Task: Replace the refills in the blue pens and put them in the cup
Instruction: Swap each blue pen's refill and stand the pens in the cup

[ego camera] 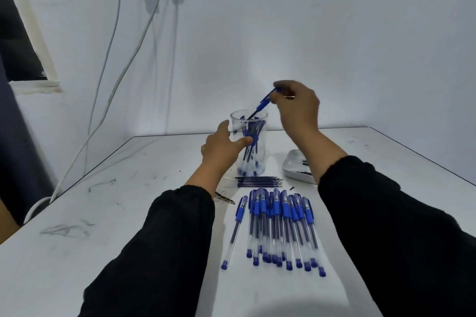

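Note:
A clear plastic cup (260,152) stands on the white table (128,213) and holds several blue pens. My left hand (222,148) is at the cup's left side, thumb across its front wall, fingers behind it. My right hand (296,105) is above and to the right of the cup and pinches a blue pen (264,103), which slants down with its tip just inside the cup's rim. Several spare refills (257,181) lie in a row in front of the cup. Nearer to me lies a batch of several blue pens (278,226), side by side.
A small white tray (292,165) with dark bits sits right of the cup, partly behind my right forearm. White cables (123,69) hang down the wall at the left. Pen marks stain the table's left half. The table's edges run close on the left and right.

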`<move>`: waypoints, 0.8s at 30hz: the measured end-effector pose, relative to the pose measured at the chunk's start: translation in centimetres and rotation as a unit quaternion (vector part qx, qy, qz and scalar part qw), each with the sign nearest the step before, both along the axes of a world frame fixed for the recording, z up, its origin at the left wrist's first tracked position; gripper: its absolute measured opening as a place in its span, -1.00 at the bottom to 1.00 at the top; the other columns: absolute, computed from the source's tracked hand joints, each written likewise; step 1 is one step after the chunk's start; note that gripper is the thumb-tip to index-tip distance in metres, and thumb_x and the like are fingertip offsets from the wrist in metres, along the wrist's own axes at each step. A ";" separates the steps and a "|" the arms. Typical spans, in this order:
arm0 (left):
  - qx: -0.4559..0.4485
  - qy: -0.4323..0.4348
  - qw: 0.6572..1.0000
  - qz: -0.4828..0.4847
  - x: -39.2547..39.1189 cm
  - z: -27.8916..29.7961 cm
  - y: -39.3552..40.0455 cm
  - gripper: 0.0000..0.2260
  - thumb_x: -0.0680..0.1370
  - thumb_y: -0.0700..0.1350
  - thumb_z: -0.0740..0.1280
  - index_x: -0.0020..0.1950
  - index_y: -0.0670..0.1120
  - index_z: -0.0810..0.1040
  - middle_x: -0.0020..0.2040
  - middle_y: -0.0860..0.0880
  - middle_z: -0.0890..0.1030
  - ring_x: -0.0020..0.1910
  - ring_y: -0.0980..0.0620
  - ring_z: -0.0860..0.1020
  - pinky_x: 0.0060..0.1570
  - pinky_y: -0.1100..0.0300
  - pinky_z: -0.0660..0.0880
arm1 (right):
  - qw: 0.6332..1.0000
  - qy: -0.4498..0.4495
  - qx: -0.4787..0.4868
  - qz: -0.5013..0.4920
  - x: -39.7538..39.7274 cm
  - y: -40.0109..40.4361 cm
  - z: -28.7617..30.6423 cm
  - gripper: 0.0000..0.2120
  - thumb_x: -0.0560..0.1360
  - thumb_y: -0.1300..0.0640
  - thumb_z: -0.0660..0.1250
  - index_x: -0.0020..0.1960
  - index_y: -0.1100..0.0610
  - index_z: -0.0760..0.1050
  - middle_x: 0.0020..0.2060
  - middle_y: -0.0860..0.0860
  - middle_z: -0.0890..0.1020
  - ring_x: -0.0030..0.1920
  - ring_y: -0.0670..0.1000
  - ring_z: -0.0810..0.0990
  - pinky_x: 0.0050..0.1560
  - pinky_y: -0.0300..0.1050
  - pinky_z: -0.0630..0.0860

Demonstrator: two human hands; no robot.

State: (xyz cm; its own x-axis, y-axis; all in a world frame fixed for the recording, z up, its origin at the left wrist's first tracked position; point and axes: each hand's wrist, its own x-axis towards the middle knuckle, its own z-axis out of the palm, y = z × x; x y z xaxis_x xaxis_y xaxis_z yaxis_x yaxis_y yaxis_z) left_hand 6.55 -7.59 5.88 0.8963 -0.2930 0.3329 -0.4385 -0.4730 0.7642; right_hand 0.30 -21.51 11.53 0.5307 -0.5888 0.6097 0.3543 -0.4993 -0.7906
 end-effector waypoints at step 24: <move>0.010 0.007 1.000 0.003 -0.8 -1.2 1.7 -0.48 0.49 0.12 0.35 0.40 0.05 0.32 0.23 -0.02 0.52 0.18 -0.08 0.49 0.22 -0.11 0.39 | 0.961 0.155 -0.228 -0.001 -0.3 1.2 -3.2 -0.65 0.60 -0.05 0.20 0.35 -0.01 0.48 0.29 -0.04 0.53 0.36 0.02 0.35 0.37 0.01 0.27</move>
